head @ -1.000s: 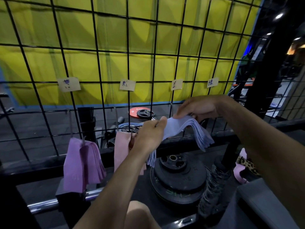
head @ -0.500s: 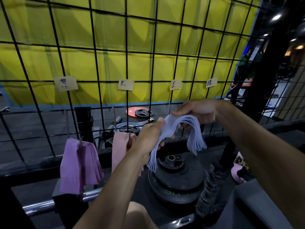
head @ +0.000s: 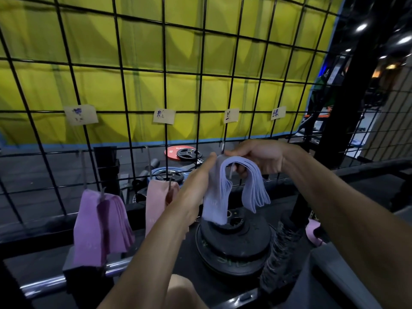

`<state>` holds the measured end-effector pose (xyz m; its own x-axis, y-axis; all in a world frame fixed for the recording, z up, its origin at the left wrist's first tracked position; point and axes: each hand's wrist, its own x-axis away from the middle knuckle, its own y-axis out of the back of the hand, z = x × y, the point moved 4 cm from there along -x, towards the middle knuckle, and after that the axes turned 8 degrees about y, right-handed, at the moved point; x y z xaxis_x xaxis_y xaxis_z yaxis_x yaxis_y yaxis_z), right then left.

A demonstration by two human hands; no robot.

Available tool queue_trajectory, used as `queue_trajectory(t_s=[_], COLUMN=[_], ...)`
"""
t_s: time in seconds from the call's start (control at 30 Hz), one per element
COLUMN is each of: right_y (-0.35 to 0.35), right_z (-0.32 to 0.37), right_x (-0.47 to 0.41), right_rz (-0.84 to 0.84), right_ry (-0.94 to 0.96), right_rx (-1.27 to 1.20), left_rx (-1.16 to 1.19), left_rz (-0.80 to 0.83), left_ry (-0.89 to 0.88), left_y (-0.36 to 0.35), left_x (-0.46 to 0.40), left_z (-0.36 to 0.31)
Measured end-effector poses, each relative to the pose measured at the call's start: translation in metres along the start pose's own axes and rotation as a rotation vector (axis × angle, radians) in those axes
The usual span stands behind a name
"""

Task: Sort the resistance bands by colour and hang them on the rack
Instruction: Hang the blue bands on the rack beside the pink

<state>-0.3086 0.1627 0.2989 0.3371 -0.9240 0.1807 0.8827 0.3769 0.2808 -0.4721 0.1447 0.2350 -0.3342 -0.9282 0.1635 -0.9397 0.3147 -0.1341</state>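
From the head view, both hands are working at the lower part of a black wire grid rack, whose thin bars are framing wide square openings with a yellow padded wall behind. The left hand is curling its fingers round the near fall of a bundle of lavender bands, thumb pressing the top fold. The right hand is pinching the crest of the same bundle from behind, where it is draping in an arch over a slim metal hook; the flat, matte strips are fanning into layered edges on both sides. Left of them, with open gaps between, a pink bundle and a purple bundle are hanging limp from their own hooks. Four paper labels are sitting on a grid bar above, handwriting too small to read. Just below the lavender ends, stacked black weight plates are lying, round and dull, leaving little room beneath.
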Motion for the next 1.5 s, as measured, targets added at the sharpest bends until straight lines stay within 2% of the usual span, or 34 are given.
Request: queue_trajectory(t_s=[0.13,0.23,0.4,0.63,0.7,0.93,1.17,1.33,1.5], right_y=[-0.005,-0.008,-0.006,-0.003,-0.003,-0.001,0.001,0.002,-0.001], right_z=[-0.001,0.001,0.007,0.030,0.033,0.019,0.014,0.011,0.008], right_x=[0.001,0.003,0.006,0.002,-0.001,-0.003,0.004,0.007,0.003], right_rz=[0.007,0.042,-0.006,0.056,0.051,0.016,-0.018,-0.005,-0.064], right_ry=[0.059,0.094,0.138,0.130,0.138,0.159,0.138,0.178,0.219], right_rx=[-0.059,0.021,0.115,0.302,0.316,0.145,0.179,0.040,0.070], left_rx=[0.014,-0.045,-0.070,-0.013,0.077,0.290,0.384,0.397,0.348], left_rz=[0.058,0.053,0.123,0.006,0.039,0.168,0.171,0.197,0.266], left_ry=[-0.012,-0.023,0.000,0.045,0.074,0.128,0.133,0.113,0.163], left_y=[0.000,0.000,-0.003,0.001,-0.001,-0.009,-0.010,-0.011,-0.012], left_x=[-0.001,-0.001,-0.008,-0.011,-0.011,-0.015,-0.016,-0.016,-0.020], left_z=[-0.003,-0.005,-0.010,-0.012,-0.012,-0.006,0.005,0.008,0.008])
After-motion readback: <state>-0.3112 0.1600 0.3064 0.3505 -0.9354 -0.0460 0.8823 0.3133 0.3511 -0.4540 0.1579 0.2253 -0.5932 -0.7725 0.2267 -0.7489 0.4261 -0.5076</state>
